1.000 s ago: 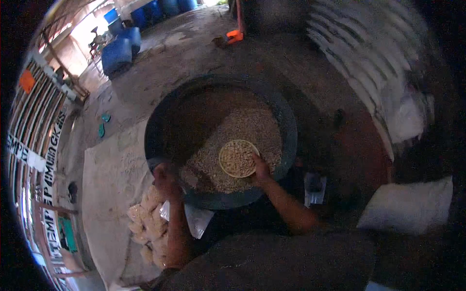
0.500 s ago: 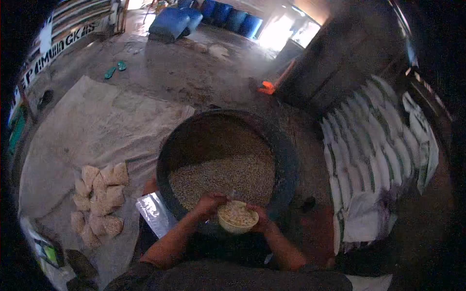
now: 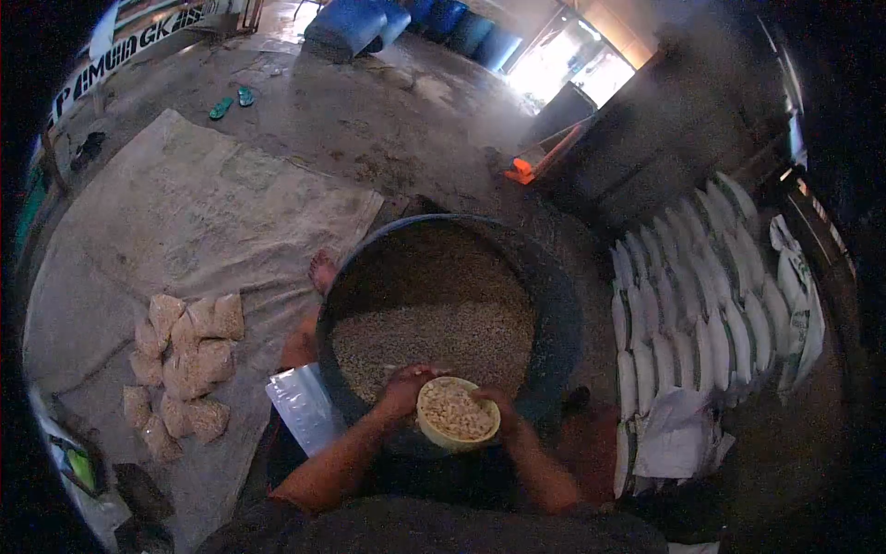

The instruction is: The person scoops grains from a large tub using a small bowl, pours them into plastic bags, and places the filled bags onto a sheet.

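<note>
A pale yellow bowl heaped with light beans or kernels hangs over the near rim of a large dark tub. On its right side, my right hand grips the rim. My left hand is closed against the left side, its fingertips partly hidden. Inside the tub lies a broad layer of the same kind of pale grain. A stack of clear plastic bags rests by my left forearm, beside the tub.
On the left, several filled bags lie on a spread tarp. Rows of white packed sacks stand at the right. Green sandals, blue barrels and an orange object are farther off.
The view has shifted slightly, so the surroundings sit a little lower and the tub farther right. The bowl now shows more of its contents; both hands stay at it.
</note>
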The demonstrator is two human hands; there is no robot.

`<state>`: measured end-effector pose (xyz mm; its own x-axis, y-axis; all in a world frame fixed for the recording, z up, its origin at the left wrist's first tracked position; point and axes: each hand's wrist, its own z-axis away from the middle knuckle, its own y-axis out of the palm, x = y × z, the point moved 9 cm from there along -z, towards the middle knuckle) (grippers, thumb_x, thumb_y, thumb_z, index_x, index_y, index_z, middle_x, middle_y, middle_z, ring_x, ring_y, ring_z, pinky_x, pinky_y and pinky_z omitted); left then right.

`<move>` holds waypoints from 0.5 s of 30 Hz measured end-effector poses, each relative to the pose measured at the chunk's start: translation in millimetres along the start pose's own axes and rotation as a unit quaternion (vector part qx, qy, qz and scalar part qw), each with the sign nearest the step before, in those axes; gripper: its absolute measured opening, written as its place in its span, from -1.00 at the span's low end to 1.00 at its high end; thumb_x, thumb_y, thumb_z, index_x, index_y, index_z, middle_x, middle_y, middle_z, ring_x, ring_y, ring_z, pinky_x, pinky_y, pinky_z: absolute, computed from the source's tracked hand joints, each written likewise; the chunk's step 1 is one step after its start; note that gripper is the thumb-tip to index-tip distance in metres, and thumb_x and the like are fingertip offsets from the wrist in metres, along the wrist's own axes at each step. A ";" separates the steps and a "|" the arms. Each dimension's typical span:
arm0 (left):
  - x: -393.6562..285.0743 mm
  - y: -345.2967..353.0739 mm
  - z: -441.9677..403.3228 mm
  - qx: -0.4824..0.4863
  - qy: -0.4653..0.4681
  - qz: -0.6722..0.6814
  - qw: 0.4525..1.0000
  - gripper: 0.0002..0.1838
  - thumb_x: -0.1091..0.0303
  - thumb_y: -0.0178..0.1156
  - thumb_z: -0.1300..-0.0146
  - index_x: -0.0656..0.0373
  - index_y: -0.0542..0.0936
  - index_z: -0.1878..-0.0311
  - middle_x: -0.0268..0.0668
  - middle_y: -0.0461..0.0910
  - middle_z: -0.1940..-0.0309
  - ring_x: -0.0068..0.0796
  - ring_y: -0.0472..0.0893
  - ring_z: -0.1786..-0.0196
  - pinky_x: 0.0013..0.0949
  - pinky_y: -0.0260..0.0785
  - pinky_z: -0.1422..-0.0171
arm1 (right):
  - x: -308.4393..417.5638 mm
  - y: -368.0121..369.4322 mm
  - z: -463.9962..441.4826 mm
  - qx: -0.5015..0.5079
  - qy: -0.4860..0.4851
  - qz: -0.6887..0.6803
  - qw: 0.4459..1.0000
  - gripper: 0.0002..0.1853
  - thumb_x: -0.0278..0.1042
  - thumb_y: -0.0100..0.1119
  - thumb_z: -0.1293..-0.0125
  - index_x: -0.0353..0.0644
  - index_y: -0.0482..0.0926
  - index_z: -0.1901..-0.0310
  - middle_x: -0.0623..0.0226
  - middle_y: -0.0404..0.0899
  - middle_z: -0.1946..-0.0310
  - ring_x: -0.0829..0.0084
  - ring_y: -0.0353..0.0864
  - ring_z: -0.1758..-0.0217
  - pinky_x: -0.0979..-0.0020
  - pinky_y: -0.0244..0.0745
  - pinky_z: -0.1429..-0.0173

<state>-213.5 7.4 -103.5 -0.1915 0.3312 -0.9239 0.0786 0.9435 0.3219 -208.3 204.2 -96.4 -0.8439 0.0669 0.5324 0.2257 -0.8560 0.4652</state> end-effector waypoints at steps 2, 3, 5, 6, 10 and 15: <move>-18.8 -1.2 2.2 -0.007 -0.131 0.019 0.991 -0.67 0.08 0.23 -0.42 0.19 0.71 0.08 -0.26 0.73 0.22 -0.41 0.71 0.17 -0.26 0.56 0.04 | 1.0 17.4 1.5 0.000 0.011 -0.011 1.000 -0.39 -0.20 0.13 -0.39 -0.43 0.33 -0.34 -0.14 0.59 -0.11 0.09 0.70 -0.08 0.04 0.64 -0.19; -26.1 -3.4 5.8 -0.014 -0.245 0.021 0.969 -0.65 0.06 0.24 -0.41 0.19 0.71 0.08 -0.25 0.73 0.22 -0.42 0.71 0.18 -0.25 0.56 0.05 | 3.0 29.6 3.6 -0.016 0.017 -0.018 1.000 -0.39 -0.20 0.14 -0.39 -0.43 0.33 -0.34 -0.13 0.59 -0.11 0.10 0.70 -0.08 0.05 0.64 -0.19; -14.3 -3.5 1.8 0.005 -0.196 -0.098 0.976 -0.65 0.06 0.25 -0.40 0.18 0.71 0.06 -0.23 0.73 0.21 -0.41 0.71 0.18 -0.24 0.56 0.05 | 1.0 -13.0 -6.4 -0.116 0.041 0.045 0.991 -0.40 -0.20 0.14 -0.40 -0.43 0.33 -0.34 -0.14 0.58 -0.12 0.11 0.69 -0.09 0.06 0.64 -0.20; -11.3 -0.2 0.3 0.017 -0.170 -0.158 0.973 -0.65 0.06 0.25 -0.40 0.18 0.71 0.05 -0.21 0.73 0.21 -0.40 0.71 0.19 -0.24 0.56 0.05 | 3.6 -40.0 -9.4 -0.166 0.051 0.075 0.982 -0.40 -0.20 0.14 -0.40 -0.43 0.34 -0.34 -0.14 0.58 -0.13 0.12 0.69 -0.10 0.07 0.64 -0.20; -58.5 19.7 5.8 0.060 -0.111 -0.183 0.975 -0.65 0.07 0.16 -0.44 0.16 0.69 0.02 -0.12 0.72 0.21 -0.27 0.72 0.19 -0.17 0.55 0.03 | 11.7 -84.1 -19.4 -0.161 0.068 0.156 0.972 -0.47 -0.23 0.14 -0.41 -0.37 0.38 -0.31 -0.10 0.57 -0.14 0.06 0.68 -0.10 0.02 0.65 -0.17; -5.2 35.1 34.4 -0.093 -0.177 -0.192 0.961 -0.68 0.14 0.09 -0.47 0.16 0.66 -0.01 -0.03 0.70 0.22 -0.05 0.71 0.13 -0.09 0.52 -0.05 | 47.7 -41.5 -23.7 -0.148 0.186 0.432 0.870 -0.48 -0.14 0.04 -0.48 -0.31 0.36 -0.33 0.02 0.51 -0.23 0.02 0.62 -0.17 -0.09 0.60 -0.18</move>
<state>-176.1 38.4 -94.6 0.1767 -0.0344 -0.9837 -0.1146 0.9919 -0.0553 -269.4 230.8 -107.0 -0.5322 -0.7912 0.3014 0.7658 -0.6016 -0.2269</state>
